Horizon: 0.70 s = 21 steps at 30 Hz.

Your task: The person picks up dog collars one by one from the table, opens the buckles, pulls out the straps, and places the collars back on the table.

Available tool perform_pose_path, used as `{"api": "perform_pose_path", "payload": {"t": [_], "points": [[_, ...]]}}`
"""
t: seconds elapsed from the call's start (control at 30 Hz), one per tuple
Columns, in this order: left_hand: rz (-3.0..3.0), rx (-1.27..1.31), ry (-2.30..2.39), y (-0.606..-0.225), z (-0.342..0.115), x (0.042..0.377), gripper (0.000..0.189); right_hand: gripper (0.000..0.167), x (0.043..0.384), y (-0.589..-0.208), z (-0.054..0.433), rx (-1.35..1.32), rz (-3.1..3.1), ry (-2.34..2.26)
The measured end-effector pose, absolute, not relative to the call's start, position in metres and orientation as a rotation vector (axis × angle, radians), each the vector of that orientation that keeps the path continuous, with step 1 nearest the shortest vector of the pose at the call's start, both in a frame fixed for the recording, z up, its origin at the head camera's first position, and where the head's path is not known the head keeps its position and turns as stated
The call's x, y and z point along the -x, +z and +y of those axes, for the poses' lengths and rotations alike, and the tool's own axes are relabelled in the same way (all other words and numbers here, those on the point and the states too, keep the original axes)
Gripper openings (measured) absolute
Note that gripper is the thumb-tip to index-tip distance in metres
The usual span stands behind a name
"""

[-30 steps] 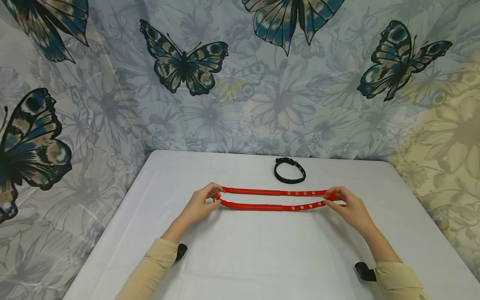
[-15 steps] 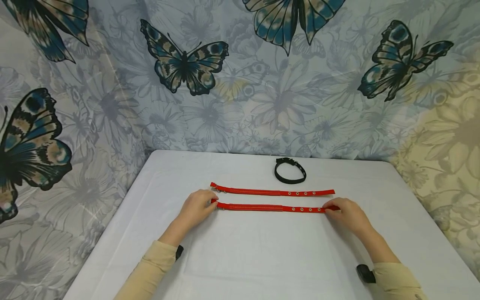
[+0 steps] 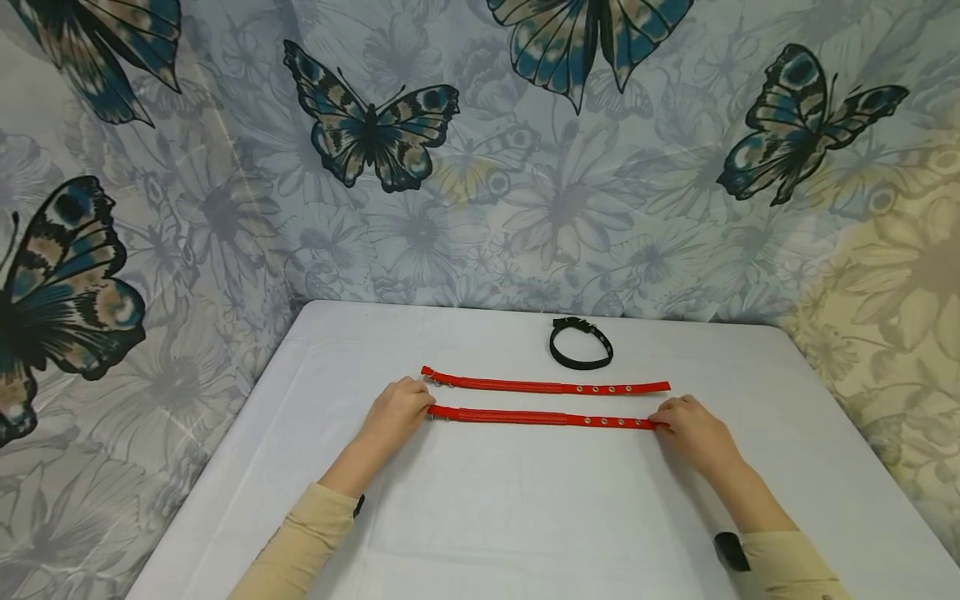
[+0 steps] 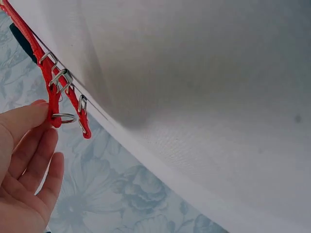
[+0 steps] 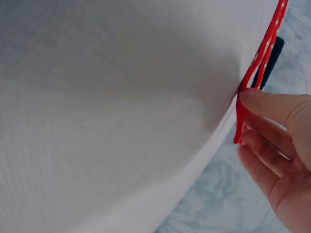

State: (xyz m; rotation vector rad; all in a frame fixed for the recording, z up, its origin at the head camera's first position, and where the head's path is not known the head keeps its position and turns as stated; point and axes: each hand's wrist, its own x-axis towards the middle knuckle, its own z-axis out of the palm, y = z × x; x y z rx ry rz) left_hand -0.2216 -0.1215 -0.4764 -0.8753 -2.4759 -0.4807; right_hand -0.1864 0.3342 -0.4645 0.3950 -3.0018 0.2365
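Observation:
Two red collars lie stretched out side by side, with buckles at the left and metal eyelets toward the right. My left hand (image 3: 395, 412) pinches the buckle end of the nearer red collar (image 3: 502, 417); in the left wrist view the thumb presses on the strap (image 4: 54, 104) beside a metal ring (image 4: 65, 117). My right hand (image 3: 697, 429) holds the plain tip of that same collar, and the right wrist view has the thumb over the strap with its end (image 5: 238, 128) hanging past. Just beyond lies the farther red collar (image 3: 510, 386), touched by neither hand.
A black collar (image 3: 581, 364), buckled into a loop, lies behind the red ones near the back of the white table (image 3: 495, 517). Behind the table hangs a cloth (image 3: 570, 217) printed with butterflies. A small black device (image 3: 731, 551) sits at the right wrist.
Both hands held the ends of both red collars a second ago. They have let go of the farther one, which now lies flat, and the nearer one has been drawn slightly toward me.

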Motion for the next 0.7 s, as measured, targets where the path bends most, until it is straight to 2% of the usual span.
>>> {"api": "perform_pose_path", "payload": {"t": [0.27, 0.7], "points": [[-2.652, 0.79, -0.478, -0.474, -0.117, 0.217, 0.016, 0.017, 0.184, -0.466, 0.333, -0.483, -2.958, 0.21], [-2.871, 0.76, -0.432, -0.477, -0.118, 0.209, 0.008, 0.015, 0.184, -0.46, 0.335, -0.392, -3.063, 0.338]]}}
